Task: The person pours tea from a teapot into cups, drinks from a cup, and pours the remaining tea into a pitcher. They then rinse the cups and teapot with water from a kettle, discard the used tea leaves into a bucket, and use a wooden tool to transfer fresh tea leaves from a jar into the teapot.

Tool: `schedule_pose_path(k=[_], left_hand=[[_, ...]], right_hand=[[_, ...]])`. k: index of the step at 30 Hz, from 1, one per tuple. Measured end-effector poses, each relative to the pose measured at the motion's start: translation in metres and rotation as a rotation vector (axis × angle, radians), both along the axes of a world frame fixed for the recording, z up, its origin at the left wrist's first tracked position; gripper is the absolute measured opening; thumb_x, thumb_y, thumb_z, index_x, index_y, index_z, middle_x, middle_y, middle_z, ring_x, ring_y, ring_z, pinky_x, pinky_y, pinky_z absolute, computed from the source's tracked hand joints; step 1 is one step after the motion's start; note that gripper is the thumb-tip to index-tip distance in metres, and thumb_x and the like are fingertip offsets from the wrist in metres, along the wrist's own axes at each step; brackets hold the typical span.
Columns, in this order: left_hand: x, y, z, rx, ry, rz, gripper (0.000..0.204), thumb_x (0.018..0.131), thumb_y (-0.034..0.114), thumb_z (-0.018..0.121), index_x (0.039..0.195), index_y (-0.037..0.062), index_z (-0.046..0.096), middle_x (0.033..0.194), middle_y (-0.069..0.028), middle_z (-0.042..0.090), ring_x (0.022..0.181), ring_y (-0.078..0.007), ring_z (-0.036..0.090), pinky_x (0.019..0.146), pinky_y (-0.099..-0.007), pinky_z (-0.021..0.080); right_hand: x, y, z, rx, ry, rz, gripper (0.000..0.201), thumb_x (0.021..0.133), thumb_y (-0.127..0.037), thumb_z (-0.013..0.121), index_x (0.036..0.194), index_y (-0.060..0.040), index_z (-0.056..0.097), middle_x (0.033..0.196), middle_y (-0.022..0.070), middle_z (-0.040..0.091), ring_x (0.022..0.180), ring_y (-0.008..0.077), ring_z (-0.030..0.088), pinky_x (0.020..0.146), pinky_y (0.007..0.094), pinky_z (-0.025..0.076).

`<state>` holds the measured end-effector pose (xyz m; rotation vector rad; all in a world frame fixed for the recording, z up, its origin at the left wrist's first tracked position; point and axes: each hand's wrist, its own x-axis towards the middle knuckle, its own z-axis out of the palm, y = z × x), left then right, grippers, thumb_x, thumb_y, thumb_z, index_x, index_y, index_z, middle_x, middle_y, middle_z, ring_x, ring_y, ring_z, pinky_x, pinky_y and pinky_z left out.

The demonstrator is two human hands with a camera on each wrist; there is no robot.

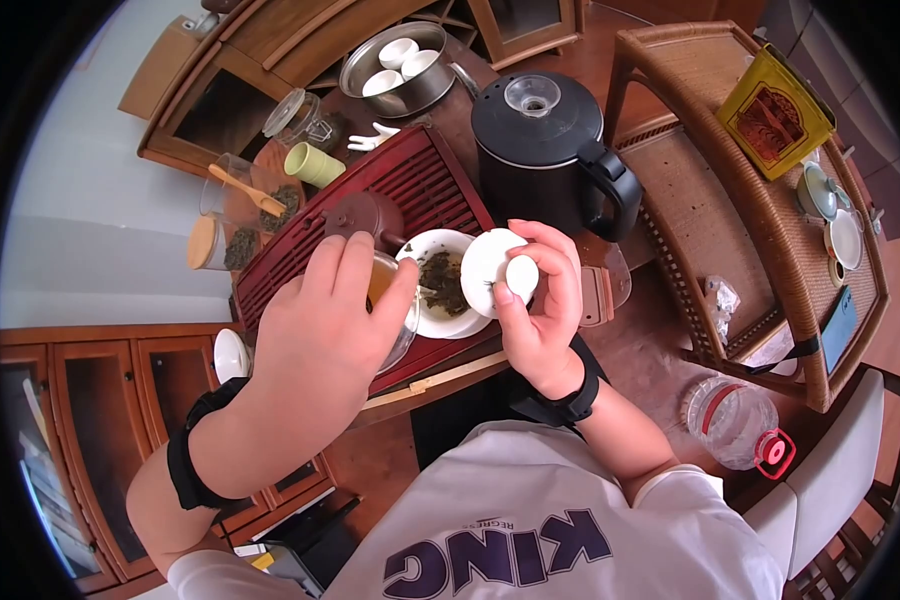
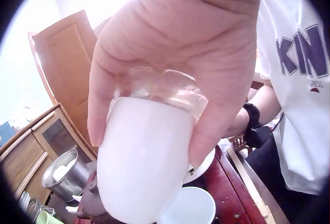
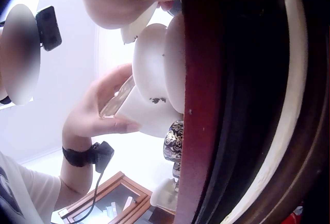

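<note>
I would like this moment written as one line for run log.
left hand: grips white vessel | right hand: holds white lid | white bowl: uncovered, tea leaves inside

Beyond right hand [image 1: 548,315] — kettle [image 1: 530,185] blocking, teapot [image 1: 368,212] leftward

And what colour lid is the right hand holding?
The lid is white, clearest in the head view.

The cup [image 2: 147,157] is showing white under a clear rim; the lid [image 1: 487,272] and bowl [image 1: 440,328] are showing white. Tea leaves [image 1: 442,283] are looking dark green-brown, the tea tray [image 1: 415,180] deep red, the kettle [image 1: 530,150] black. A yellow packet [image 1: 773,115] is bearing a red panel; a rounded piece [image 3: 174,140] is displaying pale gold swirls on black. The shirt [image 1: 450,490] is carrying purple letters on white.
</note>
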<state>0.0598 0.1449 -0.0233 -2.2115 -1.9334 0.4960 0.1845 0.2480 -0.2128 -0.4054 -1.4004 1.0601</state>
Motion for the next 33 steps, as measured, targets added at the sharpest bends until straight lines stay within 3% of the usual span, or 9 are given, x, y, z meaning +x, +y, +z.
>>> schedule_pose_path(k=[26, 33], left_hand=[[-0.007, 0.001, -0.002, 0.047, 0.096, 0.03, 0.061, 0.065, -0.003, 0.067, 0.126, 0.0025, 0.063, 0.126, -0.0241, 0.053, 0.118, -0.039, 0.055, 0.08, -0.04, 0.056], [0.001, -0.002, -0.008, 0.068, 0.118, -0.023, 0.059, 0.066, 0.004, 0.068, 0.125, 0.0026, 0.063, 0.124, -0.0234, 0.054, 0.114, -0.037, 0.057, 0.078, -0.038, 0.057]], right_hand=[[-0.001, -0.001, -0.001, 0.0, -0.001, -0.011, 0.032, 0.08, -0.006, 0.072, 0.109, -0.0012, 0.06, 0.123, 0.0222, 0.06, 0.109, 0.0322, 0.061, 0.093, 0.0401, 0.05], [0.0, -0.001, -0.001, 0.001, -0.014, -0.011, 0.033, 0.079, -0.005, 0.072, 0.109, -0.0014, 0.059, 0.123, 0.022, 0.06, 0.109, 0.0322, 0.061, 0.094, 0.0401, 0.049]])
